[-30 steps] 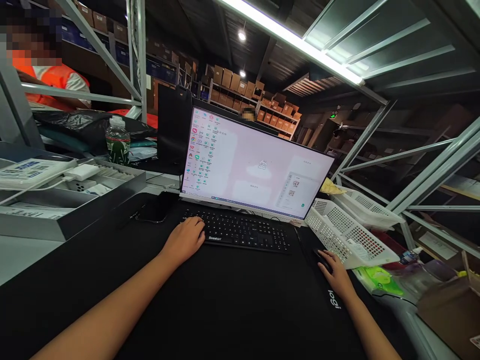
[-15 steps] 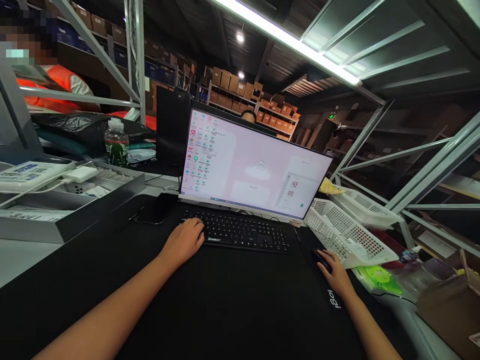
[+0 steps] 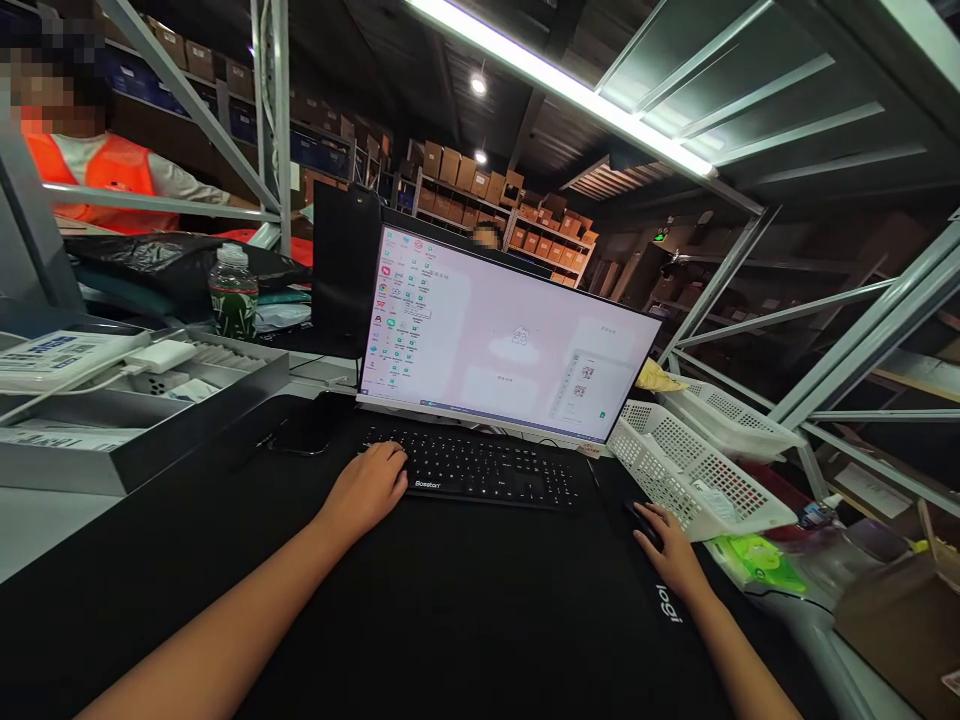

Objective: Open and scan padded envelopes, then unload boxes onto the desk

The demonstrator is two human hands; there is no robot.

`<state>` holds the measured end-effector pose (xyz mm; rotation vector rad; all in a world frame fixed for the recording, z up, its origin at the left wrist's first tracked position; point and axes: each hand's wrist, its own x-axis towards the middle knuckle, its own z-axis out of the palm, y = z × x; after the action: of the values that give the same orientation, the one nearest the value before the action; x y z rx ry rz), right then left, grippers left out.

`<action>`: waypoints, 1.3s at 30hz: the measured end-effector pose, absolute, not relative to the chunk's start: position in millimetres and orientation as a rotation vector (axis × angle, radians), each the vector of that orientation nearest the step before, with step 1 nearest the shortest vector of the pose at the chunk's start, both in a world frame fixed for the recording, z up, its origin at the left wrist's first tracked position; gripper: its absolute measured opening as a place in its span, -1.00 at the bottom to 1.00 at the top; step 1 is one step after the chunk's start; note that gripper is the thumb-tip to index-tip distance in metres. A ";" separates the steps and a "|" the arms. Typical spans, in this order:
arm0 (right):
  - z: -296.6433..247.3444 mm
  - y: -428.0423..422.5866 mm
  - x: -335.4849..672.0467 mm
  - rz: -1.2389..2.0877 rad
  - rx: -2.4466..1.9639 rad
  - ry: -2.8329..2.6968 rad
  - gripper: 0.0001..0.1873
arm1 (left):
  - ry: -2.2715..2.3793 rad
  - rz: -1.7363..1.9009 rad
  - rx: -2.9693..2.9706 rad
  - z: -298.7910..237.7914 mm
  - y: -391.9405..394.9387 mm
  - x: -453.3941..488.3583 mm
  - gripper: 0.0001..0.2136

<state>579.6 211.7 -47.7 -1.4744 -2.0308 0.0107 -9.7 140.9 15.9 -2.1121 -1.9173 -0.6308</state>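
Note:
My left hand rests with curled fingers on the left end of a black keyboard. Over at the right, my right hand is cupped over a black mouse on the black desk mat. Behind the keyboard stands a lit monitor showing a pink desktop with icons down its left side. A dark phone lies left of the keyboard.
A grey tray with papers and a white charger sits at left, a water bottle behind it. White perforated baskets lie right of the monitor. A person in an orange vest is at far left. Metal racking surrounds the desk.
Both hands stay on the keyboard and mouse. The view has tipped up slightly, and the person in the orange vest has shifted.

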 end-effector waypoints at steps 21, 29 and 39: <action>-48.8 212.9 583.2 0.001 -1.477 -2.063 -0.53 | -1.895 -0.682 -2.121 14.2 142.5 -11.3 -0.69; -45.7 207.5 579.2 0.001 -1.459 -2.049 -0.55 | -1.897 -0.708 -2.122 13.4 142.5 -11.7 -0.69; -43.9 206.5 579.1 0.022 -1.468 -2.052 -0.55 | -1.886 -0.727 -2.128 13.9 141.6 -11.2 -0.70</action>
<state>579.1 206.5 -43.9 -1.4682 -2.0520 0.0224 -11.2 141.6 13.9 -2.1280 -1.8859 -0.7268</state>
